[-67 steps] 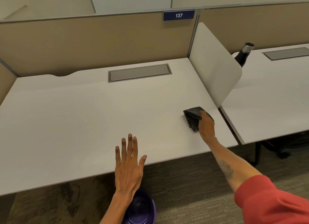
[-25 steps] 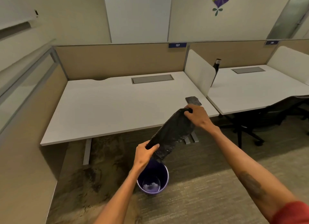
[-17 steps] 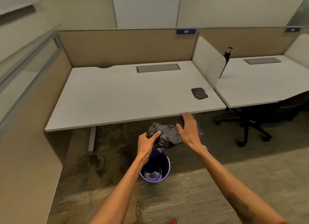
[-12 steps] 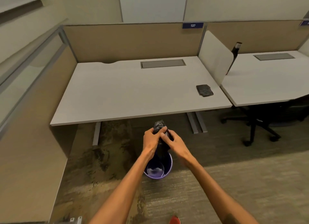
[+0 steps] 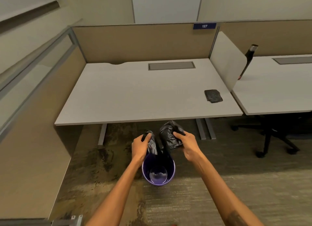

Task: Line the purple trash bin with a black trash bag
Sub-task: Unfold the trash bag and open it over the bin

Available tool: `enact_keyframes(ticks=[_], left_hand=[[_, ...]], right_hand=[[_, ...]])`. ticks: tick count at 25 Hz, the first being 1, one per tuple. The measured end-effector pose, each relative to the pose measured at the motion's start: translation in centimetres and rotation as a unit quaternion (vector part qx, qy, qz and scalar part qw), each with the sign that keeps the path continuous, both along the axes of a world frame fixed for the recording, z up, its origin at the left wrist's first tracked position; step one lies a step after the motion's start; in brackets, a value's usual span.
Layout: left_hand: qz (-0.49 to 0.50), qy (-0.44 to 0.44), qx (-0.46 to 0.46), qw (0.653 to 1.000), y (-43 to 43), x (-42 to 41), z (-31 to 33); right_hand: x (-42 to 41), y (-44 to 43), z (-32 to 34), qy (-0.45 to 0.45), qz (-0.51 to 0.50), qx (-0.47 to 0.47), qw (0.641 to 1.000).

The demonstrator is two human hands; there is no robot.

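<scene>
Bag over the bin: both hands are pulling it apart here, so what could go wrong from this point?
1. The bag is bunched in the left hand and right hand, with only a narrow gap showing; its mouth may not open wide enough to fit the bin rim.
2. The film looks thin, and pulling both ways could tear it.
3. The bin stands free on the carpet; pushing the bag in could tip or shift it.

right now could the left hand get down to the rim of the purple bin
Probably yes. The left hand hovers just above the near-left rim of the purple bin, with nothing between them. But it is gripping one side of the black trash bag, so the bag would go down with it.
</scene>
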State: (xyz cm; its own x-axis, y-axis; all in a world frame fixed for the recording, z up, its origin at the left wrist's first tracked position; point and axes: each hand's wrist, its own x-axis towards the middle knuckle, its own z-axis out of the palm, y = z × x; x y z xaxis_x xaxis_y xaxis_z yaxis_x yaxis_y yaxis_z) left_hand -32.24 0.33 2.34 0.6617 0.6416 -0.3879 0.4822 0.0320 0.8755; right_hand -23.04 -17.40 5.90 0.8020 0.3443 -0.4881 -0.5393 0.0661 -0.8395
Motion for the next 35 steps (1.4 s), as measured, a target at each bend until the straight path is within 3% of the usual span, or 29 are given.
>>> enact_keyframes(ticks=[2,4,11,14,17,22,25,28,30,32,35], left_hand=[[0.019,0.094,0.096,0.991,0.6,-0.1,-0.3],[0.005,0.13,0.153,0.98,0.5,0.0,0.0],[-0.104,-0.094,0.1,0.985,-1.6,2.3,2.3],[-0.219,-0.105,0.142,0.96,-1.0,1.9,2.3],[-0.23,-0.107,0.173,0.952,1.2,2.1,1.8],[-0.154,-0.08,0.146,0.974,4.0,3.5,1.9],[-0.027,-0.052,0.162,0.985,4.5,4.5,2.3],[0.123,-0.108,0.116,0.98,4.2,5.1,3.1],[0.174,-0.158,0.114,0.965,3.5,4.7,3.3],[0.125,-0.164,0.157,0.966,2.2,3.4,2.4],[-0.048,-0.106,0.144,0.983,0.2,0.9,0.2]], right_hand=[[0.9,-0.2,-0.1,0.027,-0.024,0.022,0.999],[1.2,0.0,-0.5,0.034,-0.027,0.036,0.998],[0.2,3.6,-2.5,-0.029,-0.029,-0.005,0.999],[0.1,4.6,-2.9,-0.031,-0.061,-0.013,0.998],[0.2,4.6,-3.1,-0.054,-0.023,-0.03,0.998],[0.7,3.0,-2.4,-0.082,0.053,-0.015,0.995],[1.1,2.0,-2.2,-0.083,0.106,-0.042,0.99],[0.8,1.7,-2.3,-0.072,0.095,-0.044,0.992],[0.3,1.9,-2.4,-0.059,0.043,-0.045,0.996],[-0.1,2.5,-2.8,-0.044,-0.011,-0.045,0.998],[-0.8,3.3,-3.5,-0.042,-0.025,-0.044,0.998]])
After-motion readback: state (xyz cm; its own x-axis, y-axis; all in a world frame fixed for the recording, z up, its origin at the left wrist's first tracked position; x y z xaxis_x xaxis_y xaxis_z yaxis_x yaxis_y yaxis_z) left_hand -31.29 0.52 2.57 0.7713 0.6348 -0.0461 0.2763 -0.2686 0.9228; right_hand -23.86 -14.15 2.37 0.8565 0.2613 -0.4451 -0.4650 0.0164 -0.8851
